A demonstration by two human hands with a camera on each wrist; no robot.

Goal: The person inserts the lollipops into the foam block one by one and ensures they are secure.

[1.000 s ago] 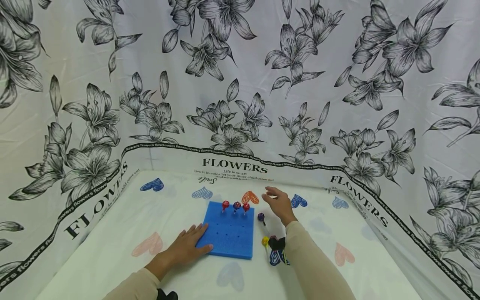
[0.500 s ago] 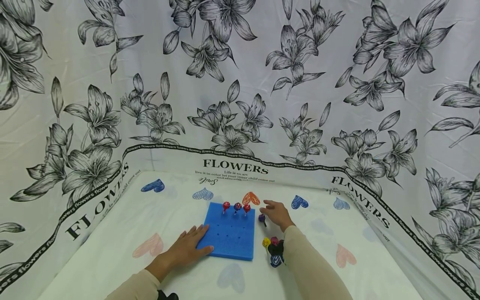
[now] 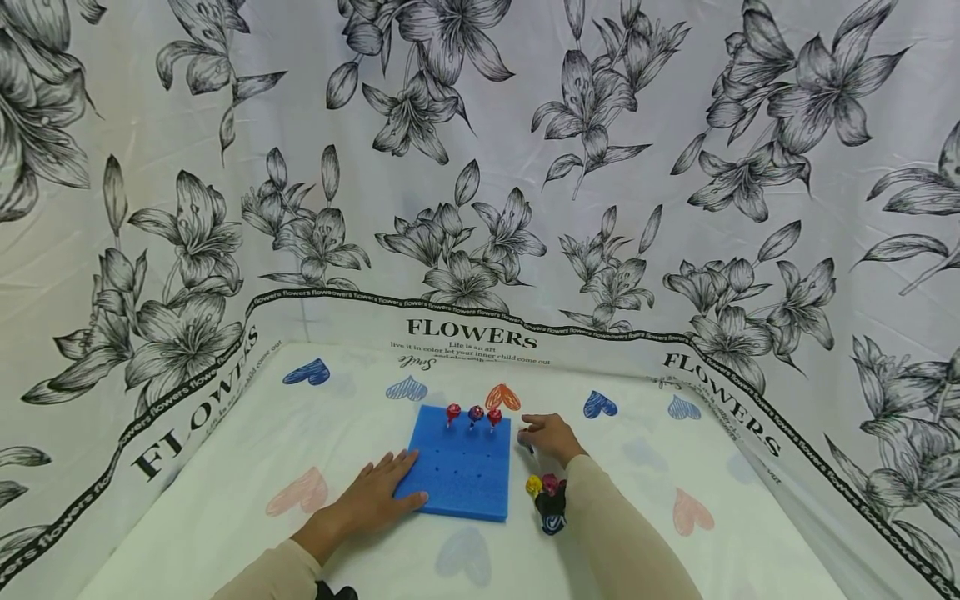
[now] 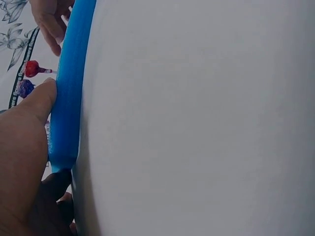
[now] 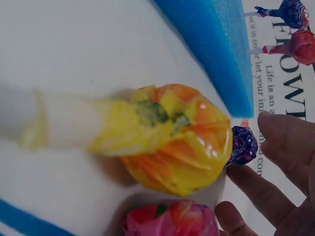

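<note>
A blue foam board (image 3: 465, 487) with small holes lies on the table. My left hand (image 3: 375, 493) rests flat on its left edge, fingers spread. In the left wrist view that hand's thumb (image 4: 42, 101) lies against the board's side. Right of the board, my right hand (image 3: 553, 435) reaches over a purple-wrapped lollipop (image 5: 243, 145), whose stick points toward me. Loosely extended fingers surround its head, which the hand mostly hides in the head view. Three lollipops stand in the board's far row: a red one (image 3: 453, 412), a purple-blue one (image 3: 476, 412) and another red one (image 3: 494, 414).
Beside the right forearm lie a yellow lollipop (image 3: 533, 485), a pink lollipop (image 3: 551, 483) and a blue-and-white wrapper (image 3: 552, 523), partly covered by a black wrist-worn piece (image 3: 551, 502). A flower-printed curtain (image 3: 465, 233) rises behind the table.
My right hand has come down and toward me, from above and beyond the purple lollipop to right over it. My left hand stays on the board.
</note>
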